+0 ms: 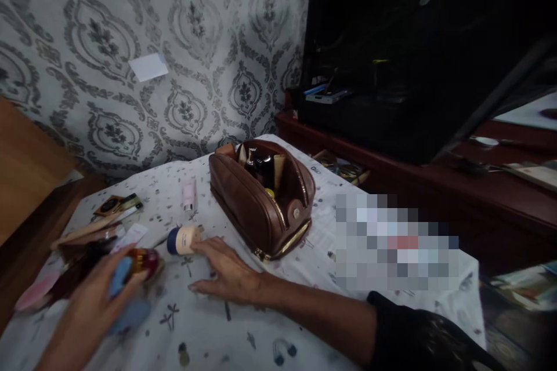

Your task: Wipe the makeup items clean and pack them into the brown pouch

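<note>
My right hand [230, 275] is stretched over the cloth with thumb and fingers apart. Its index fingertip overlaps the end of a cream bottle with a navy cap [180, 240], which lies on its side; whether they touch I cannot tell. At the lower left my left hand [93, 301] is blurred, its fingers curved about a blue item [122, 275] and a dark red, gold-toned bottle [148, 262]. Whether it grips either is unclear. Beyond my right hand stands a brown zip bag [243, 203], unzipped, with a dark bottle [264, 169] and other small items inside.
A pink tube [188, 194] lies by the bag. Several cosmetics, a dark compact [108, 206] and a pink oval item [37, 291] crowd the left side. A patterned white cloth [243, 330] covers the table. A large black screen [391, 40] stands at the right.
</note>
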The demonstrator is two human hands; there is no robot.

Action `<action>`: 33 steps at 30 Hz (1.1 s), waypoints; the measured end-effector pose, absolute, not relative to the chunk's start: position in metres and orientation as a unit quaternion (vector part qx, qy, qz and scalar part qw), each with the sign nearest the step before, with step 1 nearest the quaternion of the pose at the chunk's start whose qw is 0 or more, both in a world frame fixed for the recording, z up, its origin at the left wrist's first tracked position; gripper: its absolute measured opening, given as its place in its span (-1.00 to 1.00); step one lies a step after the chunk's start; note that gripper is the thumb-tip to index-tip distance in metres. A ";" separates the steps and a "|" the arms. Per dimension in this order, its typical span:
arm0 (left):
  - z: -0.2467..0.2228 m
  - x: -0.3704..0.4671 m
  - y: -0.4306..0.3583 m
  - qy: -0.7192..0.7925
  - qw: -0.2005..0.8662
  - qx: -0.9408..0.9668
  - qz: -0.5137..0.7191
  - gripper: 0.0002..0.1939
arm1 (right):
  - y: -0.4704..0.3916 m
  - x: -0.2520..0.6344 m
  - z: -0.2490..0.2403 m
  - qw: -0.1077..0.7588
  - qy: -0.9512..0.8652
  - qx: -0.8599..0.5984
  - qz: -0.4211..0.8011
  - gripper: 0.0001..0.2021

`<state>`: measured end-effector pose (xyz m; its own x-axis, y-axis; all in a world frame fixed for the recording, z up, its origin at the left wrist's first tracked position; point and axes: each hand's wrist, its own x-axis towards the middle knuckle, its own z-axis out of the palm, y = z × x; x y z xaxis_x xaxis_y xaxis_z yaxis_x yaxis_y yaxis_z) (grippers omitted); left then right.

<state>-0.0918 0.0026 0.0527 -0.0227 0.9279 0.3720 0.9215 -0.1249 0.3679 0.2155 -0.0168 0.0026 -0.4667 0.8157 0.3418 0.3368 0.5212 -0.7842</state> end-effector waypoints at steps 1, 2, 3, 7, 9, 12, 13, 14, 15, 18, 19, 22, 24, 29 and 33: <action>0.047 -0.070 -0.013 0.634 0.025 0.725 0.270 -0.55 | -0.016 0.215 0.003 0.365 -0.797 -0.351 0.329 -0.30; 0.043 -0.049 -0.028 0.611 0.047 0.745 0.261 -0.54 | -0.016 0.215 0.003 0.364 -0.805 -0.336 0.327 -0.23; 0.039 -0.030 -0.040 0.604 0.072 0.754 0.248 -0.55 | -0.015 0.214 0.003 0.366 -0.812 -0.321 0.321 -0.20; 0.038 0.011 -0.063 0.578 0.141 0.776 0.209 -0.57 | -0.014 0.209 0.002 0.353 -0.842 -0.274 0.304 -0.43; 0.047 0.012 -0.067 0.602 0.132 0.758 0.213 -0.54 | -0.014 0.208 0.002 0.346 -0.844 -0.269 0.310 -0.50; 0.064 0.007 -0.071 0.646 0.095 0.715 0.251 -0.57 | -0.015 0.209 0.004 0.334 -0.844 -0.281 0.312 -0.51; 0.067 0.008 -0.072 0.647 0.081 0.707 0.274 -0.59 | -0.016 0.210 0.005 0.331 -0.843 -0.286 0.312 -0.51; 0.069 0.011 -0.073 0.638 0.069 0.707 0.296 -0.61 | -0.017 0.210 0.006 0.329 -0.843 -0.288 0.312 -0.50; 0.067 0.016 -0.074 0.619 0.061 0.720 0.309 -0.63 | -0.017 0.210 0.006 0.327 -0.843 -0.291 0.313 -0.51; 0.051 0.035 -0.073 0.537 0.025 0.797 0.277 -0.65 | -0.018 0.209 0.007 0.325 -0.839 -0.294 0.322 -0.65; 0.044 0.040 -0.073 0.520 0.007 0.816 0.252 -0.64 | -0.018 0.209 0.007 0.325 -0.839 -0.293 0.325 -0.70; 0.029 0.049 -0.070 0.525 -0.036 0.824 0.210 -0.62 | -0.017 0.208 0.006 0.328 -0.842 -0.288 0.318 -0.78; 0.027 0.048 -0.070 0.543 -0.032 0.813 0.206 -0.66 | -0.016 0.208 0.004 0.330 -0.848 -0.283 0.304 -0.77; 0.036 0.044 -0.069 0.580 0.036 0.781 0.228 -0.75 | -0.014 0.208 0.000 0.327 -0.860 -0.266 0.288 -0.70; 0.038 0.039 -0.064 0.577 0.108 0.761 0.276 -0.75 | -0.015 0.207 0.001 0.307 -0.866 -0.285 0.273 -0.58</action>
<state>0.0389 -0.0637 0.0382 0.1811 0.9379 0.2959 0.8190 -0.3103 0.4826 0.2073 -0.0154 0.0007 -0.6495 0.6606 0.3765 0.3257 0.6891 -0.6473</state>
